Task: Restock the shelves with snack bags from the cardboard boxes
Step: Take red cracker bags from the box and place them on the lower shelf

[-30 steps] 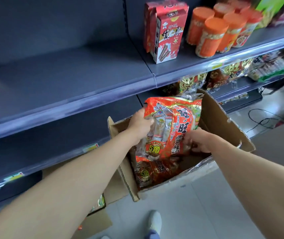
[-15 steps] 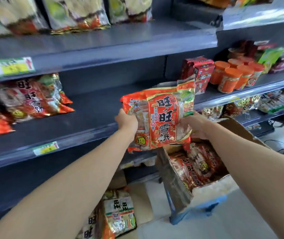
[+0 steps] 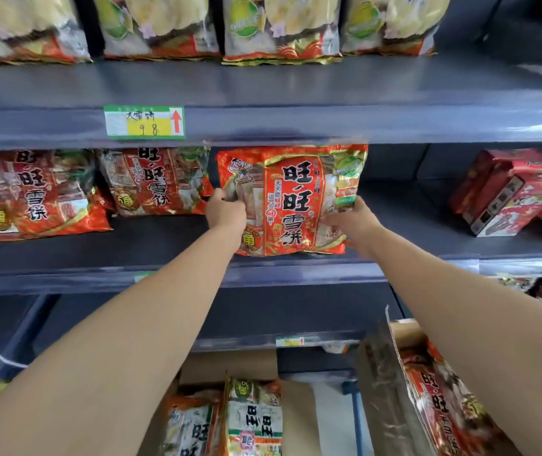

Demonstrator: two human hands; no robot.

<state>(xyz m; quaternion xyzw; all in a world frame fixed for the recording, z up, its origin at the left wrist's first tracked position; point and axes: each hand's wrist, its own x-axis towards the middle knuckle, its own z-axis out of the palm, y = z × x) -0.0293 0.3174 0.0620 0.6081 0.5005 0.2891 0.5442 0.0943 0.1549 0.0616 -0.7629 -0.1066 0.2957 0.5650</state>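
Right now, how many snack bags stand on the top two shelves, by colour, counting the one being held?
Red bags: 3, counting the held bag between left hand and right hand
Pale yellow bags: 4
Total: 7

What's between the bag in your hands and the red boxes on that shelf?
Head view: only bare shelf between the bag and the red boxes.

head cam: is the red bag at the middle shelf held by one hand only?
No: the left hand grips the red snack bag at its left edge, and the right hand holds its right side.
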